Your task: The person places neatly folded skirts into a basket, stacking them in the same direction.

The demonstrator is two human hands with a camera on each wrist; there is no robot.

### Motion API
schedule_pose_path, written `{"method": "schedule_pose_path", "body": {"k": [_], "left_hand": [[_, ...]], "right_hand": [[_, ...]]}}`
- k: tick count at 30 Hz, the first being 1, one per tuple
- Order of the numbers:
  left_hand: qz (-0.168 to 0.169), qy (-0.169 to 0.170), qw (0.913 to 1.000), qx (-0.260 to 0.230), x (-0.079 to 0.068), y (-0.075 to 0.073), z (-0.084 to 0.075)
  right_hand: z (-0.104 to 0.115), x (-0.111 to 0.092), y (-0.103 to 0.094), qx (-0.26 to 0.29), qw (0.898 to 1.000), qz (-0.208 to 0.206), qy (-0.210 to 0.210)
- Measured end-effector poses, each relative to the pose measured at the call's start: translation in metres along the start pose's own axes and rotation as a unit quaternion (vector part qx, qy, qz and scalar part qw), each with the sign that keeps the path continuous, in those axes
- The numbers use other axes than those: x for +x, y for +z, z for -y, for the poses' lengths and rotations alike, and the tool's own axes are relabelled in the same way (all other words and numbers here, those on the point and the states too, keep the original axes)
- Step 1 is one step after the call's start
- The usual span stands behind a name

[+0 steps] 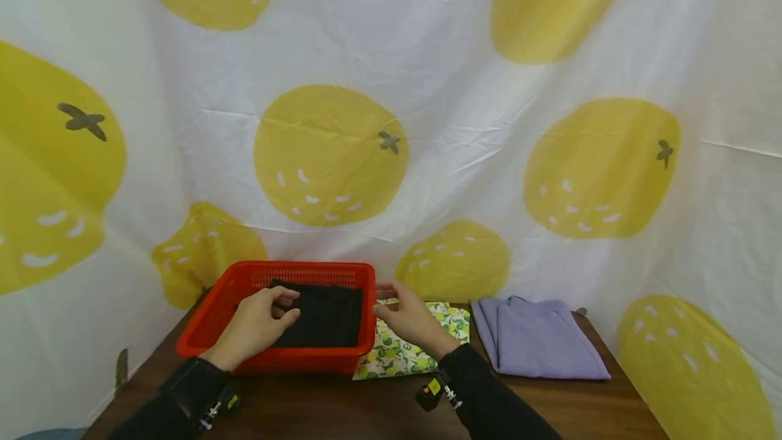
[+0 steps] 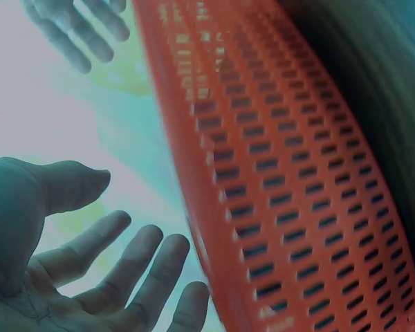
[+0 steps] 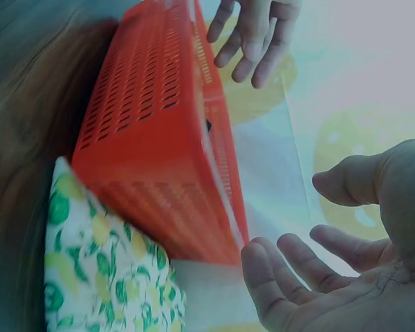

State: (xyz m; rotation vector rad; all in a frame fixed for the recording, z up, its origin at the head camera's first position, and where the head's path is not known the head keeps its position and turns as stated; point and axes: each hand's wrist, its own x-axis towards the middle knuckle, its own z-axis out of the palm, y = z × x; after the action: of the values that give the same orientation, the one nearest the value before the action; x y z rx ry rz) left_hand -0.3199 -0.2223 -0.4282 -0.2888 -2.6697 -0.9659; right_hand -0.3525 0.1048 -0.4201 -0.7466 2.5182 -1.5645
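2 hands [image 1: 253, 321] [image 1: 412, 319], fingers released, near 1 red, slotted basket [image 1: 305, 353] holding black cloth [image 1: 330, 316].

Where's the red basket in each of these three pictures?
Head: red basket, lower part, left of centre.
Left wrist: its slotted side runs top to bottom, filling much of the right half.
Right wrist: left of centre, from the top edge down.
Shared landmark: left hand, at the top in the right wrist view.

Left hand [image 1: 253, 321] over red basket [image 1: 299, 352], black cloth [image 1: 330, 314] inside; right hand [image 1: 412, 316] beside basket, over lemon-print cloth [image 1: 455, 321].
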Motion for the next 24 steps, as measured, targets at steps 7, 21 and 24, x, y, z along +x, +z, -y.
{"method": "schedule_pose_path", "body": {"k": [7, 21, 24], "left_hand": [[0.001, 0.032, 0.9993, 0.022, -0.023, 0.023, -0.022], [0.02, 0.103, 0.9931, -0.052, -0.047, 0.063, -0.077], [0.035, 0.12, 0.9899, -0.067, -0.048, 0.073, -0.086]], "right_hand": [[-0.02, -0.028, -0.009, -0.061, 0.997, -0.018, -0.032], [-0.048, -0.067, -0.031, -0.101, 0.994, -0.041, -0.018], [-0.056, -0.074, -0.036, -0.116, 0.992, -0.049, -0.013]]}}
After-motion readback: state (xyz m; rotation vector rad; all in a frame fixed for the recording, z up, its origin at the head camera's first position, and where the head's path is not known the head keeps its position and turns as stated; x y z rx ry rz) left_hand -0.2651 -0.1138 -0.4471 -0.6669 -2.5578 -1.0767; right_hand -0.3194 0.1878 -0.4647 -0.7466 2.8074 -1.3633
